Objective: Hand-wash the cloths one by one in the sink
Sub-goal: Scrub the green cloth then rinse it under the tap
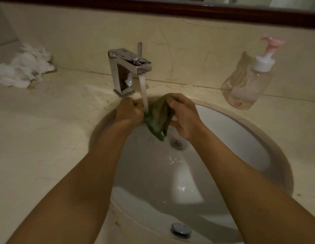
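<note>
Green and wet, the cloth [158, 117] hangs over the white sink [223, 134] under the water stream [144, 92] from the chrome faucet [128, 67], its lower corner dangling just above the drain [177, 143]. The left hand [130, 113] grips its left edge in curled fingers while the right hand [184, 115] pinches its top right edge. White crumpled cloths [22, 67] lie on the marble counter [47, 129] far left; a clear soap dispenser [250, 80] stands right.

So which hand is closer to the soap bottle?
Right. The right hand holds the green cloth left of the soap bottle; the left hand is farther left, beyond the cloth, near the faucet.
</note>
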The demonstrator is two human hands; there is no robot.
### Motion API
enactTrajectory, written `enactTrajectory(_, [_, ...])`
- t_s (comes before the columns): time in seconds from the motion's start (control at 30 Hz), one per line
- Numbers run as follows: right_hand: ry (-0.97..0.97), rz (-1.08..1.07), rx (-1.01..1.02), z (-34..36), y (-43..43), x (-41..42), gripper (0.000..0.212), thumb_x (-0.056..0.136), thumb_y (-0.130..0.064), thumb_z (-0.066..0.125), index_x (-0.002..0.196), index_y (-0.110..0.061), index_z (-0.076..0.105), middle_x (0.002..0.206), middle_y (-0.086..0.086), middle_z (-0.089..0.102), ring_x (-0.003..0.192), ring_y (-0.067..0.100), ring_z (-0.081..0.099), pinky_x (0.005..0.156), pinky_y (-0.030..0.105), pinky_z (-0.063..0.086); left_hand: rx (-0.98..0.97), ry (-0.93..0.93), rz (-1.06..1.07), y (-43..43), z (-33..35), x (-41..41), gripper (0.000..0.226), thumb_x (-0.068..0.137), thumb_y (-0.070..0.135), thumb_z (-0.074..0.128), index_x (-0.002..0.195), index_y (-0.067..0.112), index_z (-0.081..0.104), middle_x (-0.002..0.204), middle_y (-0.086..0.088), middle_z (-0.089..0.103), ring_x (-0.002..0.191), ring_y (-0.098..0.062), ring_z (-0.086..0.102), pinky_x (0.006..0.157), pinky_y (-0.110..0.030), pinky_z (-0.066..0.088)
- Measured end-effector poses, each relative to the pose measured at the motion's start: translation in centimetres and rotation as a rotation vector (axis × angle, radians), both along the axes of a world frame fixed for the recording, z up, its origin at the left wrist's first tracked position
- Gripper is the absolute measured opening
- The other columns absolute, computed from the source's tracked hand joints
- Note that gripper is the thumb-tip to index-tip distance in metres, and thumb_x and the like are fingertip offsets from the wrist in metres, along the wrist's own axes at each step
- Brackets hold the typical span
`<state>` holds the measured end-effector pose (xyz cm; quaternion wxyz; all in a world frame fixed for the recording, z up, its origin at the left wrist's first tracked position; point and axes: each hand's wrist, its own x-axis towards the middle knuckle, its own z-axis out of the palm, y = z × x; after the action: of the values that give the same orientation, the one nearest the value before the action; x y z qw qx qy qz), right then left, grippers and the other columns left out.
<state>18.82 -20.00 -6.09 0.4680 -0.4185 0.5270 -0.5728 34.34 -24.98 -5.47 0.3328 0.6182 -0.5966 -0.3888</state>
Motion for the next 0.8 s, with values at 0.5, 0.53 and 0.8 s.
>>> enactTrajectory(0.5, [0.153,0.248,0.153,-0.1,0.9,1.6,0.043,0.1,-0.043,0.064,0.117,-0.004,0.068,0.104,0.018,0.076,0.094,0.032,0.075,0.087,0.043,0.063,0.008,0.413,0.026,0.6,1.1,-0.9,0.012,0.095,0.025,0.067,0.101,0.016,0.067,0.096,-0.004,0.07,0.091,-0.02,0.068,0.081,-0.037,0.06])
enactTrajectory(0.53, [0.175,0.175,0.16,-0.1,0.8,1.7,0.043,0.099,-0.045,0.064,0.117,-0.006,0.068,0.107,0.018,0.075,0.097,0.034,0.074,0.088,0.046,0.062,-0.008,0.297,0.013,0.6,0.9,-0.9,0.018,0.096,0.034,0.065,0.104,0.017,0.065,0.097,-0.002,0.069,0.09,-0.018,0.068,0.079,-0.035,0.058])
enactTrajectory(0.8, [-0.126,-0.031,0.11,0.4,0.4,2.4,0.032,0.099,-0.046,0.064,0.118,-0.021,0.069,0.116,0.01,0.073,0.11,0.032,0.069,0.097,0.055,0.057,-0.093,0.158,-0.15,2.8,1.4,-1.9,0.03,0.107,0.048,0.033,0.103,0.028,0.055,0.098,0.006,0.06,0.091,-0.008,0.058,0.072,-0.025,0.044])
